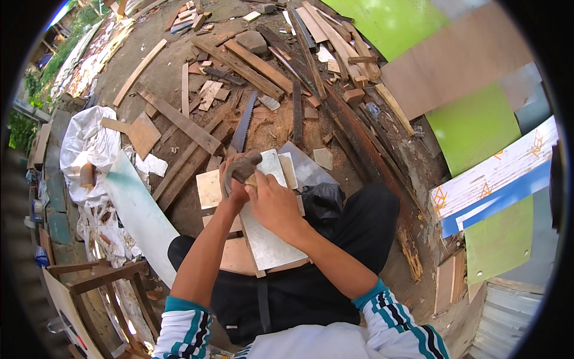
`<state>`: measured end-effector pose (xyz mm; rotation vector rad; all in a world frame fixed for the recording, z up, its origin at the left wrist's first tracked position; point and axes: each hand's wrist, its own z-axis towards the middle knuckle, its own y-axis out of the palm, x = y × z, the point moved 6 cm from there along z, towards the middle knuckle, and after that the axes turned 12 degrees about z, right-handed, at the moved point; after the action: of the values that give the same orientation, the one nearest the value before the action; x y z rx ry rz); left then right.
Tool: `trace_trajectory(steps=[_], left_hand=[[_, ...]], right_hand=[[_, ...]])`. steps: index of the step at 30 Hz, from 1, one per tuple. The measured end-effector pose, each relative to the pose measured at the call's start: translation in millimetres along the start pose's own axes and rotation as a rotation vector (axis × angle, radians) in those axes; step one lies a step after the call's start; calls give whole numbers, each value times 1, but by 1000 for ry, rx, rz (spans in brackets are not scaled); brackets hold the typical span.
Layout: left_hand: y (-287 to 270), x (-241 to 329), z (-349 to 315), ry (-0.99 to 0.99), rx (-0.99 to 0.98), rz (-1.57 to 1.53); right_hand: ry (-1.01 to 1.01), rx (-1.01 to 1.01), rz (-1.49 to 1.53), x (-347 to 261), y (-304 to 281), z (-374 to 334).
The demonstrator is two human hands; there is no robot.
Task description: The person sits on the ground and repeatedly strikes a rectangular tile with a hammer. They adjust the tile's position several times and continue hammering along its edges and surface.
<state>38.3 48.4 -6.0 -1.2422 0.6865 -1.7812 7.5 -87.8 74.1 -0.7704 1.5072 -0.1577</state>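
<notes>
My right hand (276,208) is closed around the handle of a claw hammer (244,169), whose metal head is raised over the work in front of me. Just beneath that head is my left hand (238,191), its fingers bent together and mostly covered by the hammer. What they pinch, if anything, is hidden. A pale grey-white panel (272,242) lies across my lap under both hands. Small light wooden pieces (209,189) stick out from its left side, and another strip (288,170) shows along its upper right.
A handsaw (244,124) rests on the sawdust ahead. Planks (185,122) and offcuts are scattered around it. A white plastic sack (89,146) lies on the left above a wooden frame (110,278). Green sheets (472,128) lie to the right; a black plastic bag (323,203) sits by my right knee.
</notes>
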Motion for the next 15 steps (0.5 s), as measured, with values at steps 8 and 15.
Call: trace_trajectory(steps=[8,15], left_hand=[[11,-7,-1,51,-48,38],[14,-22,0,130,25,180]], right_hand=[[5,82,-52,0,-11,15],[-20,75,-118,10,-12,19]])
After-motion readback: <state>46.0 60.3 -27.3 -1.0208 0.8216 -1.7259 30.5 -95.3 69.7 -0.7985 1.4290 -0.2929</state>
